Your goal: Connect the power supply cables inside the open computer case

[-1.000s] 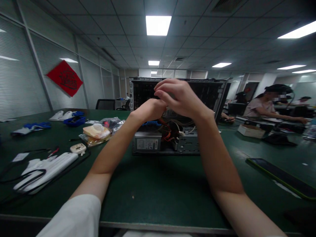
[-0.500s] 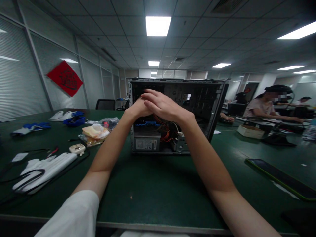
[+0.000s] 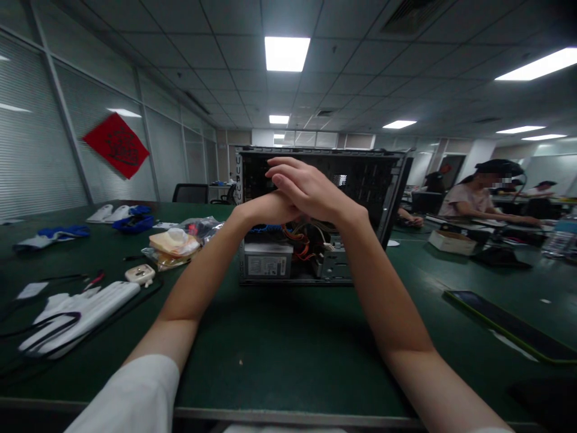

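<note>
An open computer case (image 3: 396, 192) stands upright in front of me, its inner side facing me. Inside, a power supply (image 3: 267, 264) with a label sits at the lower left, beside orange wires (image 3: 303, 243) and a metal drive cage (image 3: 339, 263). My right hand (image 3: 311, 189) lies across the front of the case opening, over my left hand, fingers stretched out and slightly bent, holding nothing visible. My left hand (image 3: 271, 207) reaches in beneath it, bent at the wrist. Its fingers are hidden behind the right hand, so what they touch cannot be seen.
On the green table's left lie a white power strip (image 3: 85, 319) with black cables, a plug adapter (image 3: 140, 275), plastic bags (image 3: 174, 243) and gloves (image 3: 51, 236). To the right are a phone-like slab (image 3: 505, 322), a small box (image 3: 452, 242) and a seated person (image 3: 473, 195).
Both hands shifted left together across the case opening, then slightly back right. My right hand stays over the left. The view has tilted and turned slightly.
</note>
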`<act>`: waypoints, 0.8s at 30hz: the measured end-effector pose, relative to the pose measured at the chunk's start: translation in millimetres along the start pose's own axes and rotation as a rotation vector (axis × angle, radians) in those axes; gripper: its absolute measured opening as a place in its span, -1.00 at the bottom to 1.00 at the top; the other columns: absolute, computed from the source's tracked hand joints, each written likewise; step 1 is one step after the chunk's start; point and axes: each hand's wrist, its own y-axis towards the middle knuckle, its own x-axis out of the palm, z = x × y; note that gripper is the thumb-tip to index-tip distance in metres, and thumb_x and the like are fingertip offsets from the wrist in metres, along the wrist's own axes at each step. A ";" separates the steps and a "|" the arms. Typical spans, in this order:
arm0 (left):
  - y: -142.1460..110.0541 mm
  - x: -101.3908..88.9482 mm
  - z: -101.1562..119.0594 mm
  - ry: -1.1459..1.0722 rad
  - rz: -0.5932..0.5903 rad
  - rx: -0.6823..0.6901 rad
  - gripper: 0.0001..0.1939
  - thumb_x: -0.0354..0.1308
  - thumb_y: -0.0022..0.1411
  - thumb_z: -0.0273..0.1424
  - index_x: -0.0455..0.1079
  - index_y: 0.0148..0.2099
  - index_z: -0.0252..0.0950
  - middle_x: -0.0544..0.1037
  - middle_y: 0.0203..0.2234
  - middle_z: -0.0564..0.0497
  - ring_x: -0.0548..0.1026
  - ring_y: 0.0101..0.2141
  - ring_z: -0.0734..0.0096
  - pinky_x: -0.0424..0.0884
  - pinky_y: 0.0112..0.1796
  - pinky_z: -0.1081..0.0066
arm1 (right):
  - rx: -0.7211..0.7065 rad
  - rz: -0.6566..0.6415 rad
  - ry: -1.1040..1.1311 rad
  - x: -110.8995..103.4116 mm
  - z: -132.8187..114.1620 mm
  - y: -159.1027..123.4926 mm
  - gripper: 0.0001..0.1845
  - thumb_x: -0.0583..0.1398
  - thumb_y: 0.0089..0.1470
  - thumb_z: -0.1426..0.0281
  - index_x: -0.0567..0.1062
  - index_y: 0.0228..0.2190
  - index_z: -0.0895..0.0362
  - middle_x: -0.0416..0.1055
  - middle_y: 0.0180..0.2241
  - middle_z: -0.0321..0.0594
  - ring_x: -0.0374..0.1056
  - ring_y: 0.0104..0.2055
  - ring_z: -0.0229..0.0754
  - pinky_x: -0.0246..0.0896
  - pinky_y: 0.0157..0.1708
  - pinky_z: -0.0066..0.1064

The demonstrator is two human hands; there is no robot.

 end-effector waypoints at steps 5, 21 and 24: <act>5.0 -4.4 11.8 -0.137 0.023 -0.127 -0.61 -0.07 0.41 -0.47 0.54 0.09 -0.37 0.69 -0.01 -0.16 0.61 0.04 0.17 0.51 0.17 0.20 | -0.023 0.098 -0.008 -6.0 -3.3 0.1 -0.23 -0.15 0.46 -0.15 0.63 0.01 0.09 0.48 0.22 0.00 0.37 0.29 0.04 0.21 0.29 -0.06; 0.8 -15.3 50.9 0.019 -0.144 -0.212 -0.55 -0.02 0.49 -0.43 0.42 0.31 -0.46 0.48 0.30 -0.25 0.46 0.28 0.08 0.39 0.30 0.20 | 0.085 -0.093 0.029 -11.6 -4.4 -5.8 -0.16 -0.09 0.40 -0.21 0.59 -0.44 0.18 0.42 -0.51 -0.22 0.25 -0.44 -0.25 0.03 -0.34 -0.35; -0.8 -14.8 52.8 0.070 -0.153 -0.129 -0.55 -0.08 0.53 -0.40 0.44 0.28 -0.44 0.55 0.24 -0.22 0.52 0.21 0.15 0.42 0.24 0.28 | 0.081 -0.106 0.076 -13.1 -3.4 -6.7 -0.13 -0.10 0.39 -0.23 0.60 -0.44 0.20 0.43 -0.51 -0.22 0.27 -0.42 -0.25 0.04 -0.34 -0.35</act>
